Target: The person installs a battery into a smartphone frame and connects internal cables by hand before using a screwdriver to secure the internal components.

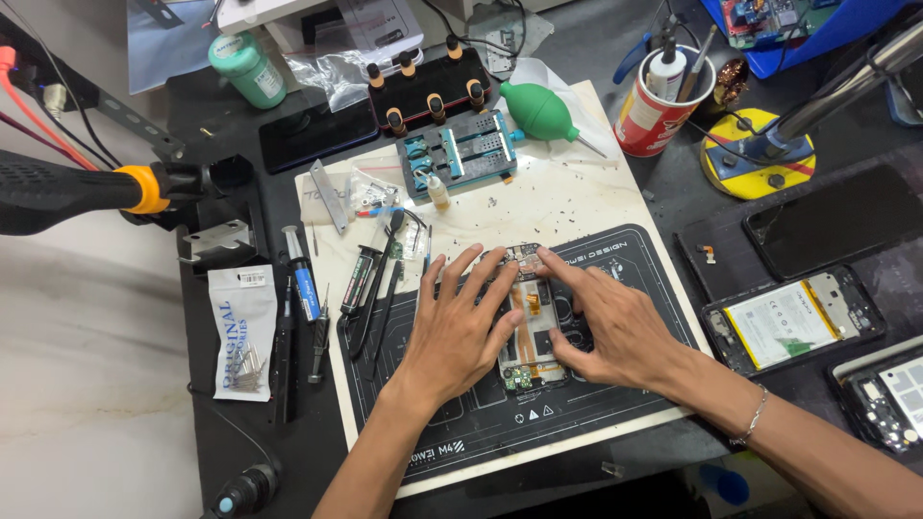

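Head view looks down on both hands pressed flat over an opened phone (532, 327) lying on a dark work mat (615, 264). Left hand (464, 325) spreads its fingers wide, fingertips resting along the phone's upper left edge, palm covering its left side. Right hand (608, 322) also lies open, its fingers reaching over the phone's top right corner and its thumb down by the lower right edge; neither hand grips anything. Between them the phone's inner frame shows, with an orange flex strip down the middle and a small green board at the bottom.

Just left of the left hand lie black tweezers (370, 312), a syringe (300, 274) and screwdrivers (318, 336). Beyond the fingertips, higher on the white board (567, 192), sit a blue clamp fixture (461, 151) and a green air blower (540, 111). Farther right stands a red cup of tools (661, 101). Well apart on the right lie another opened phone with a white battery (793, 322) and a dark screen panel (835, 219). Nothing lies between the hands and the phone.
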